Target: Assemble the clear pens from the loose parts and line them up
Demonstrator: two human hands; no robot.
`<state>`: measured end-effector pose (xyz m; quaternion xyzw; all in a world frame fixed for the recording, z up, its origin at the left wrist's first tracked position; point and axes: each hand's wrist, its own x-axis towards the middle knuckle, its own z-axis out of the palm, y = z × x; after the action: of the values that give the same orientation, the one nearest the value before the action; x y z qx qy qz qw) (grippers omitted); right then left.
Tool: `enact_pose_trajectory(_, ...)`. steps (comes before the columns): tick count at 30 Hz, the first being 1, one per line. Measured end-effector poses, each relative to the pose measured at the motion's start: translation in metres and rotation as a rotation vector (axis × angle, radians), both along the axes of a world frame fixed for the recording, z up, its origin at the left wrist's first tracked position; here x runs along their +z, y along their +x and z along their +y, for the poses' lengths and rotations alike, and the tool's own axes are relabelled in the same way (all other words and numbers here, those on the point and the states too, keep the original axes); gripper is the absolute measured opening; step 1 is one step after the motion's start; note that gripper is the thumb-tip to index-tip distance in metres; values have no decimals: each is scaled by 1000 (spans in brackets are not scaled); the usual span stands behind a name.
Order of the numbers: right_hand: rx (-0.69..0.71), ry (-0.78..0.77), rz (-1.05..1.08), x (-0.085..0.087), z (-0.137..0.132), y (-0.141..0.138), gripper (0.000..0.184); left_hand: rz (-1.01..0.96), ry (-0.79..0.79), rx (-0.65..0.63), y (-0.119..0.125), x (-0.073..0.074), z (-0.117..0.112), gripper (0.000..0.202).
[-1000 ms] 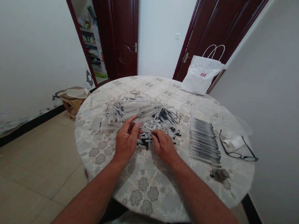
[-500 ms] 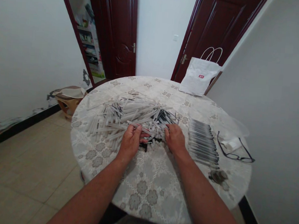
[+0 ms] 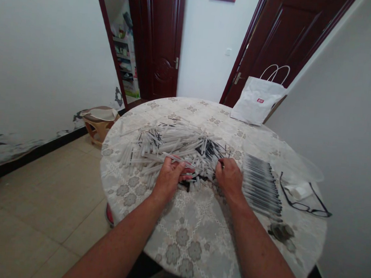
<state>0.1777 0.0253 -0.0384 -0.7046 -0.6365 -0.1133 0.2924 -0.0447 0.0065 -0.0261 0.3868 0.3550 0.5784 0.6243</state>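
A loose heap of whitish translucent pen barrels lies across the middle of the round table, with thin black pieces mixed in on its right side. At the heap's front edge, my left hand is closed around a slim whitish pen barrel between thumb and fingers. My right hand is at the heap's right front, thumb and fingers pinched together. Something small and dark shows at those fingertips, too small to name. To its right lies a neat row of black-and-clear pens, side by side.
The table wears a floral cloth. Black-framed glasses and a crumpled white wrapper lie at the right, with a small dark grey object nearer me. A white paper bag stands at the back right. A wooden stool is at the left.
The whole view has shifted, so everything appears farther right. My right fingertips have drawn together into a pinch, slightly right of before. My left hand keeps its hold on the barrel.
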Motion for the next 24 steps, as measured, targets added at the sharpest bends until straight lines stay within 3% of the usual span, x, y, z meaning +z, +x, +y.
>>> enact_pose_trajectory(7, 102, 279, 171, 15, -11, 5, 21, -151, -93, -29, -4, -2, 6, 39)
enact_pose_trajectory(11, 55, 404, 516, 25, -20, 7, 25, -211, -53, -18, -4, -1, 6, 38)
enact_pose_trajectory(16, 308, 290, 1145, 22, -23, 0, 30, -278, -41, 11, -5, -1, 5, 39)
enact_pose_trajectory(24, 394, 203, 1244, 15, -25, -17, 31, -311, -55, 9, -4, 1, 3, 39)
